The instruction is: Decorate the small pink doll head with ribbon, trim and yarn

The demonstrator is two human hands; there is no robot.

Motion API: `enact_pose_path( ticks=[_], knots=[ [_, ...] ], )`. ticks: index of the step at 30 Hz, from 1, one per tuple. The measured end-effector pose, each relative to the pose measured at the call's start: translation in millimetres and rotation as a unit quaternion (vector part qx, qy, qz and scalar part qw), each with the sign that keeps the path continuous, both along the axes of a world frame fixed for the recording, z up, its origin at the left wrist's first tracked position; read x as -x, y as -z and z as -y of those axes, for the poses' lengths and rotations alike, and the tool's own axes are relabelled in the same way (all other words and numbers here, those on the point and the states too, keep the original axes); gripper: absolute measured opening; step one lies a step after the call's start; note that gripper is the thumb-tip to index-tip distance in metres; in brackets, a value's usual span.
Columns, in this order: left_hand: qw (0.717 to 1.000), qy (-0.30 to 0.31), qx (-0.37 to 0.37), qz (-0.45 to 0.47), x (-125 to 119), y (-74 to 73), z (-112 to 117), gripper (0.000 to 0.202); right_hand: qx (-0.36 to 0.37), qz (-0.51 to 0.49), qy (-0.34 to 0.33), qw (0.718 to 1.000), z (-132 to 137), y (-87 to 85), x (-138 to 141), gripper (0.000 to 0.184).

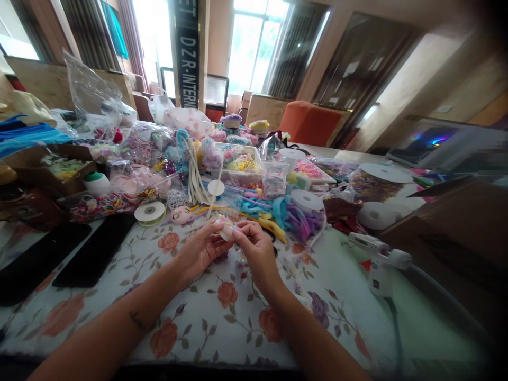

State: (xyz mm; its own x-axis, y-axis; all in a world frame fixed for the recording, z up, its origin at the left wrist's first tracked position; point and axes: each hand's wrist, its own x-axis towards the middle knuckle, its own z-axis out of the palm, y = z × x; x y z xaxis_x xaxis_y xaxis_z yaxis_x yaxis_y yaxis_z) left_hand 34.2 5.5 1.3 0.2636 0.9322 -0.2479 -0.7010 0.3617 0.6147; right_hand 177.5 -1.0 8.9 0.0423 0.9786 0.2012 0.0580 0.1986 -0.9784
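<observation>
Both my hands meet over the middle of the flowered tablecloth [186,317]. Between them is a small whitish piece with pastel specks [227,230], too small and partly covered to name. My left hand [204,246] pinches its left side, thumb on top, other fingers curled beneath. My right hand [256,246] grips its right side between thumb and bent fingers. Just beyond the hands lie yellow fuzzy stems [273,227] and a thin pale stick [215,188] standing at a slant. A pink doll-like head with big eyes [181,214] lies to the left of them.
A white glue gun [379,264] with a cord stands at right, beside a cardboard box [460,233]. Two black phone-like slabs [93,254] lie at left. Ribbon spools [151,212], bead bags [115,203] and blue and purple fuzzy stems [299,219] crowd the far side.
</observation>
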Motion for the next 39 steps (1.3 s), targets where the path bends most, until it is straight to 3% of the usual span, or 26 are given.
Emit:
enact_pose_path(
  ticks=[24, 39],
  knots=[
    [0.995, -0.011, -0.089, -0.032, -1.0, 2.4, 2.7, 0.019, -0.086, 0.076, 0.02, 0.993, 1.5, 7.8, 4.0, 0.024],
    [0.992, -0.024, -0.11, -0.057, -0.5, -1.2, 4.7, 0.019, -0.079, 0.065, 0.005, 0.995, -0.9, 9.5, 3.5, 0.025]
  ],
)
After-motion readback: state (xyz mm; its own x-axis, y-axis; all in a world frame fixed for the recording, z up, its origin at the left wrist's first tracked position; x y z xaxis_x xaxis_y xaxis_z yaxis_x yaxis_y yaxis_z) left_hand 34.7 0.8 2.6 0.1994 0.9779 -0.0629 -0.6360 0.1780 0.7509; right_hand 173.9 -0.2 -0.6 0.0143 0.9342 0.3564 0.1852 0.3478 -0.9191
